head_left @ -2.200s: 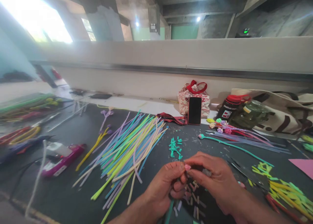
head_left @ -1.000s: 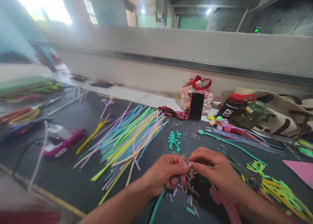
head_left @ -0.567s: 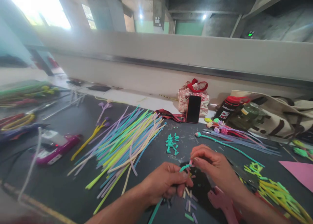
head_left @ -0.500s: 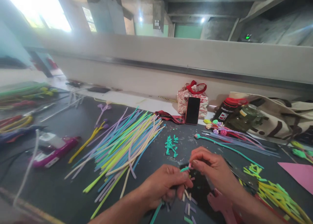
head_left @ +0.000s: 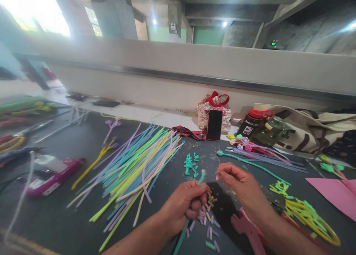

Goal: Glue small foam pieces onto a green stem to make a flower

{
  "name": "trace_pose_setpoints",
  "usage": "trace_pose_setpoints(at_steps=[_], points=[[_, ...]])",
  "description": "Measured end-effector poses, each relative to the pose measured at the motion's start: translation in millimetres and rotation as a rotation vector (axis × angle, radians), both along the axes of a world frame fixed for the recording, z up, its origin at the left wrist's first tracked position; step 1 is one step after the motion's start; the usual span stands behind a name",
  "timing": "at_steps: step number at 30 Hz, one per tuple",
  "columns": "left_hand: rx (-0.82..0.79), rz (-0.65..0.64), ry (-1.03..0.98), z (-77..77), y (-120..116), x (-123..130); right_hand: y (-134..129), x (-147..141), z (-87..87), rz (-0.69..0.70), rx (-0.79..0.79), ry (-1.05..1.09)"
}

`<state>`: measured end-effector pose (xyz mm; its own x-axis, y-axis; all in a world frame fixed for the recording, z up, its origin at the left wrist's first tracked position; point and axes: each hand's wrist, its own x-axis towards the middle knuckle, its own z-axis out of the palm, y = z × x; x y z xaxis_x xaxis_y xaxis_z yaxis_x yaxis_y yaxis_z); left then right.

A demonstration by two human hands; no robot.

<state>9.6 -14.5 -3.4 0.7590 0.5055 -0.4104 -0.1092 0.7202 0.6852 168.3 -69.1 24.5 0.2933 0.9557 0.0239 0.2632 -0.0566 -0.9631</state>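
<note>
My left hand is closed around a teal chenille stem, which runs down toward the bottom edge. A small pink piece sits at the stem's upper tip, above my thumb. To the right, my right hand is apart from the stem, thumb and fingers pinched on a tiny pink piece. Below my hands lie several short cut pieces in lilac, cream, pink and green. A pile of short teal pieces lies just beyond my left hand. Beneath my right wrist is a pink tool, partly hidden.
Long coloured stems spread across the left. A magenta device with a white cord lies further left. A phone stands upright at the back, near a black bottle. Yellow-green pieces and pink paper lie right.
My right hand has moved away from the stem's tip, opening a gap between the hands. The pink-tipped end now shows above my left hand. The view has shifted slightly right.
</note>
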Motion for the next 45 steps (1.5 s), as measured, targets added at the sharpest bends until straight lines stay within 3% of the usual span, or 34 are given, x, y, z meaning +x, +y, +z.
trace_pose_setpoints(at_steps=[5, 12, 19, 24, 30, 37, 43, 45], points=[[-0.103, 0.052, -0.069, 9.3, -4, 7, -2, -12, 1.0, 0.055, 0.054, -0.108], [-0.06, 0.09, -0.077, 9.8, 1, -1, 0, -19, -0.6, 0.14, 0.19, -0.297], [0.139, 0.162, 0.048, 14.5, 2, -4, 3, -15, -2.0, 0.186, -0.224, 0.138], [0.266, 0.198, 0.118, 17.0, -1, -2, 2, -12, -3.6, 0.236, -0.322, 0.274], [0.12, 0.047, 0.046, 14.0, 0, -5, -3, -7, -2.4, 0.265, -0.296, 0.135], [0.112, 0.007, 0.057, 11.7, -1, -5, -7, -1, -0.2, 0.36, -0.299, 0.063], [0.094, -0.025, 0.027, 12.4, 1, -6, -7, -4, 5.9, 0.365, -0.092, -0.17], [0.111, -0.016, 0.032, 12.6, 1, -6, -7, -6, 8.7, 0.351, -0.116, -0.183]])
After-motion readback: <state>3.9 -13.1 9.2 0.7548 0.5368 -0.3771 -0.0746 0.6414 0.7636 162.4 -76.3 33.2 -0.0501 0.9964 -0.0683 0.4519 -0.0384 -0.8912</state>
